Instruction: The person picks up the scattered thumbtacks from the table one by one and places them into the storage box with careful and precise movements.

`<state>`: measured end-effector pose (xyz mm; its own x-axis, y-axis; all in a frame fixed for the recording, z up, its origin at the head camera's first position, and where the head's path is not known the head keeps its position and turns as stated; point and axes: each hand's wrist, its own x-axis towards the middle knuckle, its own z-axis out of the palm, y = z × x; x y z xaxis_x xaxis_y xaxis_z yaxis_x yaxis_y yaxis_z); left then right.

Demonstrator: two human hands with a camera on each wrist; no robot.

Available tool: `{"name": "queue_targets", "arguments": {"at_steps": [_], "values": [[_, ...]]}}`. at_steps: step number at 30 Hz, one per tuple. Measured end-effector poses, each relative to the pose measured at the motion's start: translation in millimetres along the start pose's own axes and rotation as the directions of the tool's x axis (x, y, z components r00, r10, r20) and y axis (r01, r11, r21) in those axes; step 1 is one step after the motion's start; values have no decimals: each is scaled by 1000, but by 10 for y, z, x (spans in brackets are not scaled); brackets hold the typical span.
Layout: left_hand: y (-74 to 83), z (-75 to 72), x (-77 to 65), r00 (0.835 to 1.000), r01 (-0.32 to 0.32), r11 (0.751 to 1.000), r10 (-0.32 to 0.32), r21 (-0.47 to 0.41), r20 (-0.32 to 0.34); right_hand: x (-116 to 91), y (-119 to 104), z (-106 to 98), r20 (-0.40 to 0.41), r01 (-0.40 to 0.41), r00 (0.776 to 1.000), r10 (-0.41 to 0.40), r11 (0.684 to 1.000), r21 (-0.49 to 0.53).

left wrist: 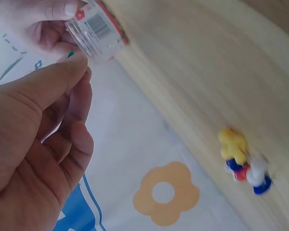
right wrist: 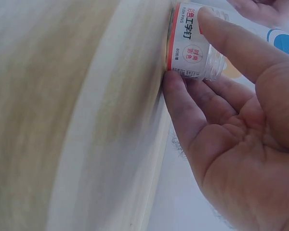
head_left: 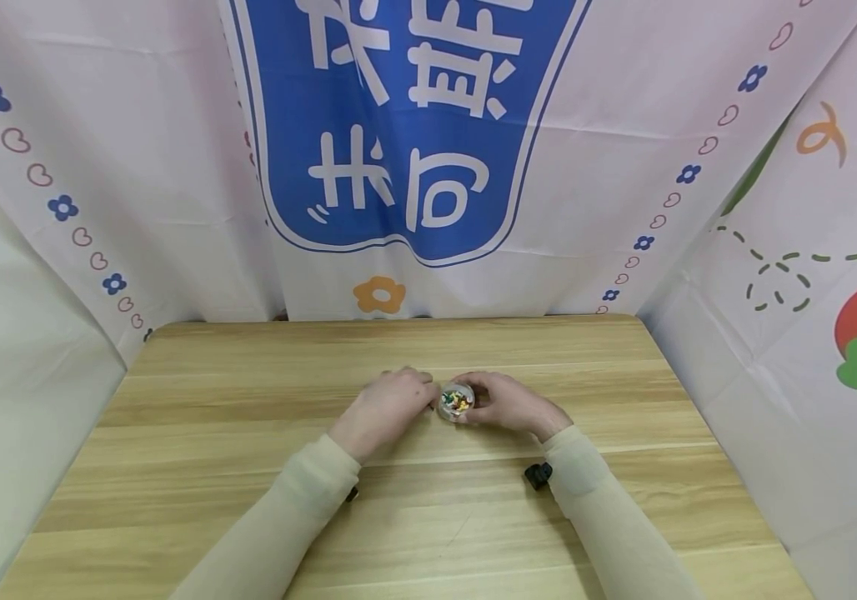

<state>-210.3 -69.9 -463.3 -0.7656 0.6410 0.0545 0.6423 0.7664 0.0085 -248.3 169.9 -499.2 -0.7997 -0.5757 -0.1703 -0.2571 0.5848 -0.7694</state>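
My right hand holds a small clear jar upright on the table, thumb on one side and fingers on the other. Its label reads "push pins", and the lidless mouth shows several colourful push pins inside. Close by on the left, my left hand pinches a small green push pin between thumb and forefinger; only a bit of it shows. In the left wrist view, a little cluster of yellow, blue, red and white push pins lies on the table, apart from the hand.
The wooden table ends at a white printed curtain at the back, with more cloth hanging at both sides. Small black wrist devices sit at the cuffs.
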Motion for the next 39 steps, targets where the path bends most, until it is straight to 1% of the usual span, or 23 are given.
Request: {"name": "queue_targets", "arguments": {"at_steps": [6, 10, 17, 22, 25, 29, 35, 39], "values": [[102, -8, 56, 999, -2, 1000, 2, 8, -51, -5, -1, -1, 2, 17, 1000, -17, 1000, -1], [145, 16, 112, 997, 3, 1000, -2, 13, -76, -6, 1, 0, 2, 26, 1000, -26, 1000, 7], [190, 78, 215, 996, -3, 1000, 5, 14, -95, -5, 4, -3, -5, 49, 999, -49, 999, -22], [201, 91, 243, 996, -14, 1000, 15, 7, -92, -9, -11, -11, -4, 53, 999, -53, 998, -33], [186, 74, 226, 996, -13, 1000, 14, 8, -85, -12, -21, -12, -3, 50, 999, -50, 998, -30], [129, 27, 164, 998, 0, 1000, 0, 6, -70, -9, -16, -4, -3, 36, 999, -36, 999, -15], [-18, -31, 51, 998, 8, 1000, -9, -20, -60, -6, -11, -1, -5, 11, 1000, -11, 1000, -7], [-134, -57, -45, 999, 10, 999, -11, -32, -30, -6, -25, 3, -5, 5, 1000, -5, 1000, -6]]}}
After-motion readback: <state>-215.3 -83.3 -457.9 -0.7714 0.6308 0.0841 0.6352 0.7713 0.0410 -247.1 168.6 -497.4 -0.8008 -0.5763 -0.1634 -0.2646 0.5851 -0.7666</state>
